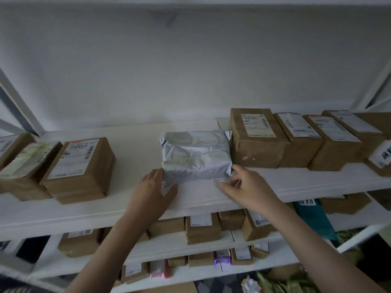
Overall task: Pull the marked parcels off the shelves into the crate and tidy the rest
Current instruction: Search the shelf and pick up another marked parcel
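Hands work at the grey parcel (195,157), a crumpled plastic mailer lying on the top shelf (135,199) with handwriting across its near face. Left hand (157,188) takes the parcel's near left corner, thumb curled against the front and fingers along the side, so that grip grasps the parcel. Right hand (243,185) is at the parcel's near right corner; its fingers (234,169) seem to pinch the loose plastic there, though the blur makes this uncertain. Right of the parcel, touching its far side, stands a brown box (258,138) with a label on top, first in a row of similar boxes (317,140). Left of the parcel, well apart, sits another labelled box (80,170) with more beside it. Below the parcel, lower shelves (211,242) carry small boxes and mailers
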Action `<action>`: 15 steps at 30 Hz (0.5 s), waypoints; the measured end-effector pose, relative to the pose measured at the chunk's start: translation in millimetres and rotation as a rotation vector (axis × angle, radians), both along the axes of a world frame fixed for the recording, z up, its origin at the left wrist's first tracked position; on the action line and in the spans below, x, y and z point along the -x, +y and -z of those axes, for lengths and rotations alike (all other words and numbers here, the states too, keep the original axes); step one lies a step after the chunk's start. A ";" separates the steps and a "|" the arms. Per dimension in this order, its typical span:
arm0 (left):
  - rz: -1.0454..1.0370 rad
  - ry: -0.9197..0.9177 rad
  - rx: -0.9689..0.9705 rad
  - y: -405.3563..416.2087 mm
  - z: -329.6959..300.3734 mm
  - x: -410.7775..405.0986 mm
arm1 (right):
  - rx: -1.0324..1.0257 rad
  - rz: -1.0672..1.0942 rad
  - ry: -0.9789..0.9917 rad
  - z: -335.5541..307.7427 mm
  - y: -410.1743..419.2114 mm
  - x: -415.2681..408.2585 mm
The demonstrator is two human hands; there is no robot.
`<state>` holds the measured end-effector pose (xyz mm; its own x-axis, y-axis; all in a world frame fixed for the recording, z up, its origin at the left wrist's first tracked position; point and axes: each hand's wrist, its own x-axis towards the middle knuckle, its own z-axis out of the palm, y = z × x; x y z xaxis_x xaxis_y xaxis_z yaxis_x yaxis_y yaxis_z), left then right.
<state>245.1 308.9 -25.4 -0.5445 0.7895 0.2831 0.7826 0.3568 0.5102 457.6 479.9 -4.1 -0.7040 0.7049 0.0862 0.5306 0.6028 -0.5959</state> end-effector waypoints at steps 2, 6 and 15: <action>-0.013 0.008 -0.017 -20.8 -1.8 -18.6 | -0.017 -0.041 0.008 2.3 -14.5 -14.8; -0.036 0.020 -0.039 -56.5 1.3 -50.0 | -0.036 -0.125 -0.017 6.4 -38.6 -44.1; -0.089 0.005 -0.022 -75.8 -6.4 -42.7 | 0.061 -0.006 -0.077 33.9 -38.7 -74.2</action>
